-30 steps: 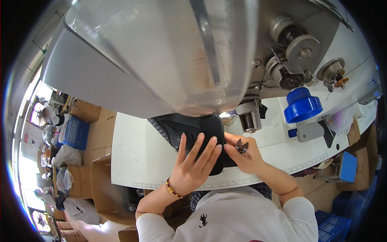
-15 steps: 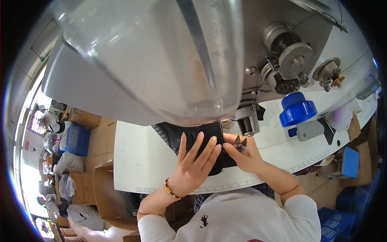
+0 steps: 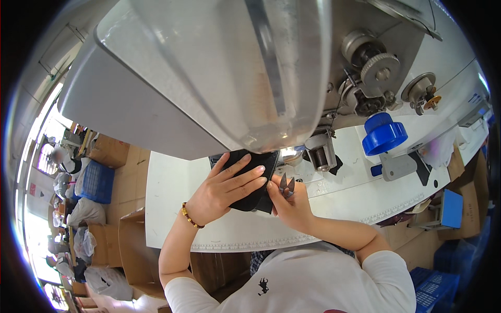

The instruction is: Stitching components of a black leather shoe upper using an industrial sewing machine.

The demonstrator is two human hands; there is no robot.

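A black piece of pliable sheet material, perhaps a shoe part (image 3: 255,201), lies on the white machine table below the sewing machine head. My left hand (image 3: 216,189) rests flat on it, fingers stretched out and slightly apart. At the piece's right edge, my right hand (image 3: 293,208) pinches the border between thumb and forefinger. Thread snips (image 3: 285,186) are also tucked in this hand, their two dark pointed blades sticking up from between the fingers. The far end of the black piece disappears under the machine head, which hides the needle from view.
The large pale sewing machine head (image 3: 172,99) overhangs the work. Right of my hands stand a metal bobbin-like cylinder (image 3: 322,156) and a blue knob (image 3: 384,134). A ruler strip (image 3: 250,244) follows the table's near edge. An open cardboard box (image 3: 133,255) stands below left.
Both hands and the black piece have shifted left and farther from me. A ridged part of the piece that showed at its left is now mostly hidden.
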